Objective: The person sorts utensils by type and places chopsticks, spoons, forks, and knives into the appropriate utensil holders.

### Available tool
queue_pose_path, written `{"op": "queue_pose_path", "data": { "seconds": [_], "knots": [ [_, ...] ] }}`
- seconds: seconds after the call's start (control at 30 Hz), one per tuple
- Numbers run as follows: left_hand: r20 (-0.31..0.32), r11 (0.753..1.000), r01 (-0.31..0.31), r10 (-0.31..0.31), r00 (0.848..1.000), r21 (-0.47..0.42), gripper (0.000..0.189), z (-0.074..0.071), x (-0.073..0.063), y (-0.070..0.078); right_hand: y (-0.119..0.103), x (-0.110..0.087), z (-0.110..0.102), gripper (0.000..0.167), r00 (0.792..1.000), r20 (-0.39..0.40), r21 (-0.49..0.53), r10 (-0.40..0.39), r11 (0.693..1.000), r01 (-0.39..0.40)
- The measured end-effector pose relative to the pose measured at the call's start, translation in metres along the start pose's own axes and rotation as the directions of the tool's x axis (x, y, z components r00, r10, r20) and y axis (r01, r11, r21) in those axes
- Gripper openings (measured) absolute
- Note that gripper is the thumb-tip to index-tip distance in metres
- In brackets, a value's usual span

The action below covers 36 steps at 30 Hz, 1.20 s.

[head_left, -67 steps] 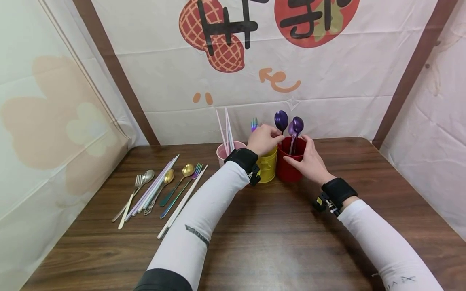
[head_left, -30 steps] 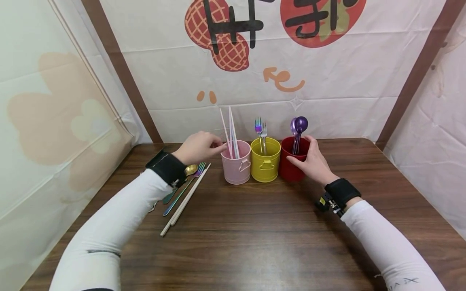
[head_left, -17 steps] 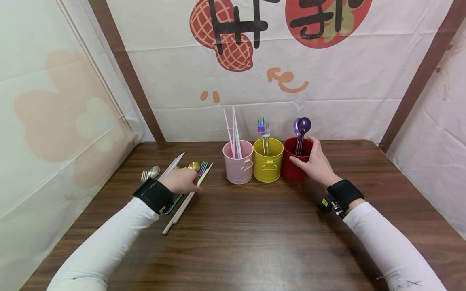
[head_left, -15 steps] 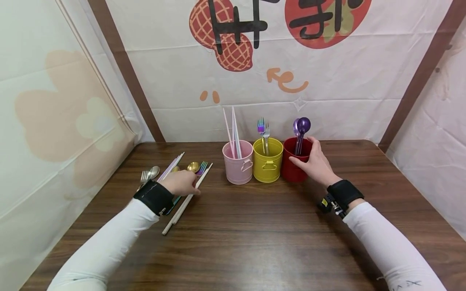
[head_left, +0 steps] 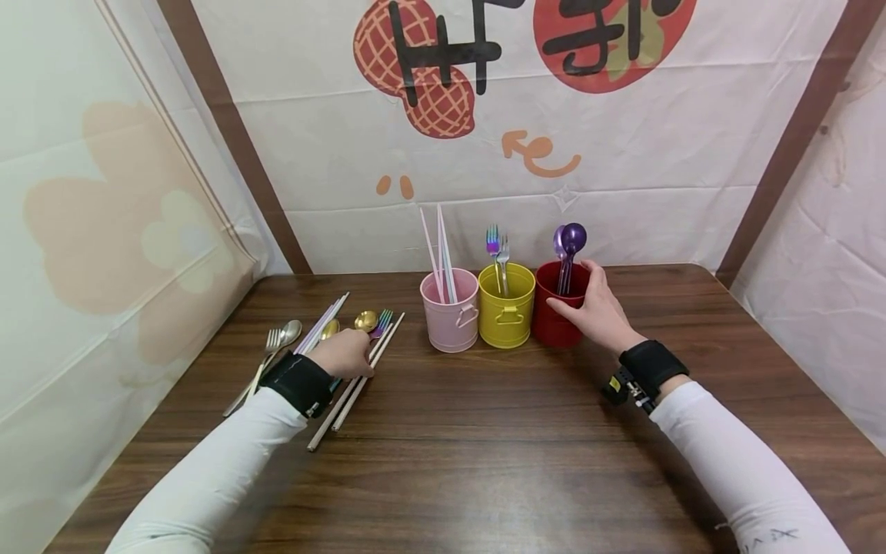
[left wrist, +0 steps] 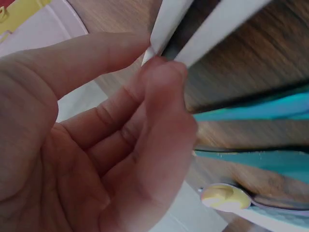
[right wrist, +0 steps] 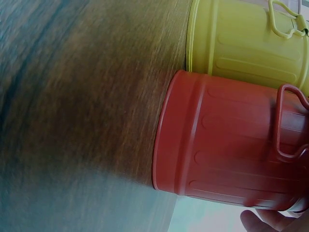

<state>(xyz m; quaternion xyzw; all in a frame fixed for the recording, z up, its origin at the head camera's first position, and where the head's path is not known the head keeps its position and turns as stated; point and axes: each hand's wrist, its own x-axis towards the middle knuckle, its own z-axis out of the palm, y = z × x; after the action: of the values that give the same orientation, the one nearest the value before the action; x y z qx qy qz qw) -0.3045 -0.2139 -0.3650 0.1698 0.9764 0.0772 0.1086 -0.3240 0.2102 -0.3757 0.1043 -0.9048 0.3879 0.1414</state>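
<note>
My left hand (head_left: 342, 354) is over the cutlery at left, thumb and forefinger pinching a pair of white chopsticks (head_left: 351, 400). Its fingertips meet at the chopsticks (left wrist: 212, 36) in the left wrist view. Close by lie a gold spoon (head_left: 365, 321) and a rainbow fork (head_left: 383, 321), partly hidden by the hand. My right hand (head_left: 601, 314) holds the rim of a red bucket (head_left: 557, 327), thumb in front and fingers at its far right side. Purple spoons (head_left: 573, 238) stand in that bucket, leaning together. The right wrist view shows the bucket (right wrist: 231, 140) from the side.
A yellow bucket (head_left: 506, 327) with two forks (head_left: 493, 240) stands beside the red one. Left of it is a pink bucket (head_left: 448, 331) holding chopsticks (head_left: 443, 250). Further left lie a silver spoon (head_left: 291, 332), a fork (head_left: 273, 339) and lilac chopsticks (head_left: 325, 319).
My left hand has left a purple spoon in the red bucket and moved left and down to the white chopsticks, which have shifted slightly apart. The right hand stays on the red bucket.
</note>
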Motion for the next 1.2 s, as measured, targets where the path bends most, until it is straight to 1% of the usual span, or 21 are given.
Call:
{"op": "queue_pose_path", "data": {
  "seconds": [0.17, 0.27, 0.37, 0.5, 0.6, 0.7, 0.8, 0.9, 0.97, 1.0, 1.07, 1.2],
  "knots": [
    [-0.028, 0.999, 0.043, -0.043, 0.999, 0.014, 0.029, 0.004, 0.003, 0.003, 0.000, 0.000, 0.000, 0.091, 1.000, -0.005, -0.001, 0.000, 1.000, 0.000],
    [-0.032, 0.998, 0.065, -0.065, 0.997, -0.001, 0.026, 0.005, 0.005, 0.006, 0.001, 0.000, 0.000, 0.092, 1.000, -0.003, -0.003, 0.001, 1.000, -0.001],
    [-0.014, 0.994, 0.095, -0.096, 0.995, -0.061, 0.026, 0.005, 0.004, 0.009, 0.002, 0.001, 0.001, 0.093, 1.000, 0.004, -0.001, 0.003, 1.000, -0.003],
    [0.015, 0.984, 0.111, -0.110, 0.994, -0.139, 0.032, 0.005, 0.004, 0.009, 0.001, 0.001, 0.000, 0.093, 1.000, 0.021, 0.016, 0.012, 1.000, -0.013],
    [0.016, 0.978, 0.106, -0.104, 0.994, -0.181, 0.033, 0.005, 0.004, 0.007, 0.000, 0.001, -0.001, 0.094, 0.999, 0.031, 0.024, 0.018, 1.000, -0.019],
    [0.024, 0.966, 0.105, -0.102, 0.994, -0.237, 0.033, 0.003, 0.004, 0.005, 0.000, 0.001, -0.002, 0.093, 0.999, 0.032, 0.025, 0.020, 0.999, -0.020],
    [0.029, 0.945, 0.095, -0.091, 0.995, -0.314, 0.027, -0.002, 0.003, 0.002, -0.001, 0.001, -0.001, 0.093, 0.999, 0.030, 0.025, 0.016, 1.000, -0.017],
    [0.022, 0.915, 0.088, -0.087, 0.996, -0.395, 0.019, -0.007, 0.002, -0.001, -0.002, 0.002, -0.001, 0.094, 1.000, 0.026, 0.020, 0.013, 1.000, -0.013],
    [0.003, 0.894, 0.082, -0.090, 0.996, -0.441, 0.014, -0.009, 0.001, -0.003, -0.002, 0.002, -0.002, 0.094, 1.000, 0.027, 0.014, 0.011, 1.000, -0.011],
    [-0.012, 0.885, 0.064, -0.078, 0.997, -0.460, 0.013, -0.010, 0.000, -0.004, -0.002, 0.002, -0.002, 0.095, 0.999, 0.031, 0.012, 0.010, 1.000, -0.010],
    [-0.035, 0.860, 0.045, -0.073, 0.997, -0.509, 0.012, -0.012, -0.001, -0.006, -0.003, 0.002, -0.004, 0.098, 0.999, 0.047, 0.005, 0.009, 1.000, -0.010],
    [-0.109, 0.809, -0.019, -0.056, 0.993, -0.587, 0.009, -0.018, -0.002, -0.011, -0.007, 0.003, -0.013, 0.101, 0.997, 0.073, -0.017, -0.002, 1.000, 0.004]
  ]
}}
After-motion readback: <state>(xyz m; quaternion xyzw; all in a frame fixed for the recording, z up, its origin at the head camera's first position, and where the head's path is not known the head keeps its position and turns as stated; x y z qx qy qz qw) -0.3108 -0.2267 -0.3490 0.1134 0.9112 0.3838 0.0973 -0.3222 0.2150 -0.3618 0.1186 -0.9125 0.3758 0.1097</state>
